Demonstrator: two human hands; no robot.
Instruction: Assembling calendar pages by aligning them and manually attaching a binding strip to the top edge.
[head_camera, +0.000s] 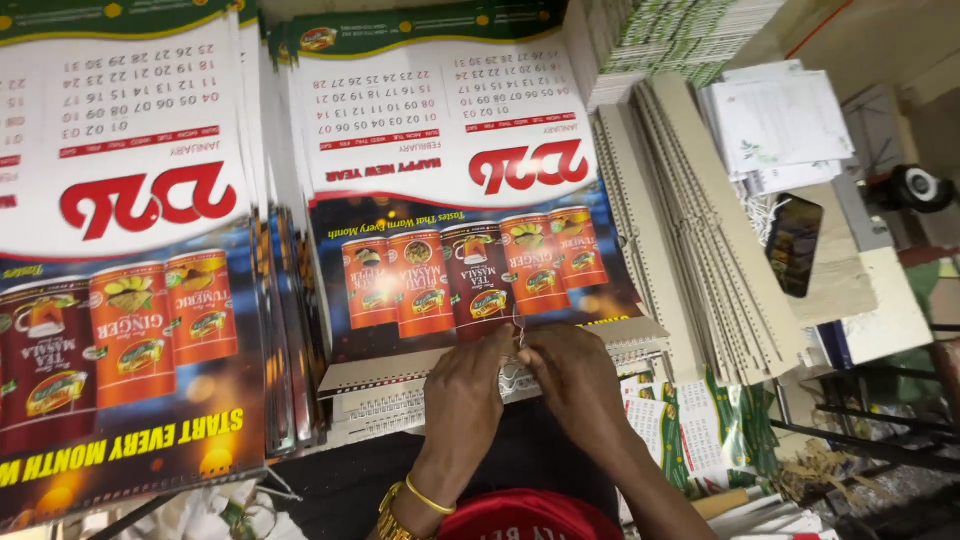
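Observation:
A stack of wall calendars (450, 200) with printed tins on a dark cover lies in front of me, upside down to my view. Along its near edge runs a white wire spiral binding (420, 400). My left hand (465, 385) and my right hand (570, 375) meet at the middle of that edge. Between the fingertips of both hands a thin wire hanger loop (518, 335) stands up from the binding. My left wrist wears gold bangles (410, 505).
A second calendar stack (120, 260) lies to the left. Beige punched card strips (690, 240) fan out on the right, with white papers (780, 120), a dark phone (793, 243) and a tape roll (915, 185) beyond. Loose printed sheets (690, 430) lie at lower right.

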